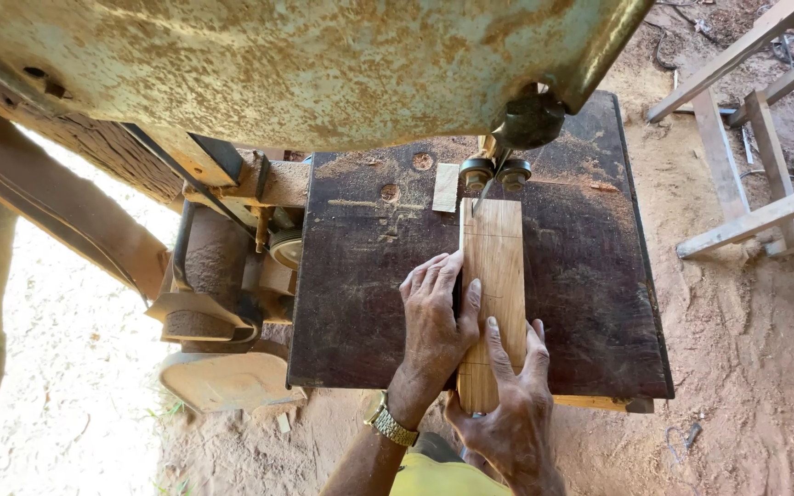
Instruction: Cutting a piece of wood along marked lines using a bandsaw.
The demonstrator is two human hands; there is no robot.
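A wooden board [492, 294] lies flat on the dark saw desk [581, 303], its far end at the blade guide [495, 172]. The left hand [436, 321] presses on the board's left edge, fingers [429, 276] together and extended toward the blade. The right hand [512, 409] grips the board's near end, fingers [500, 347] spread apart on its top face. A small wood offcut [446, 187] lies on the desk just left of the blade guide. The rusted machine housing [305, 64] overhangs the far side and hides the blade above the guide. A wooden frame [755, 138] stands on the sawdust-covered ground [746, 367], well apart to the right.
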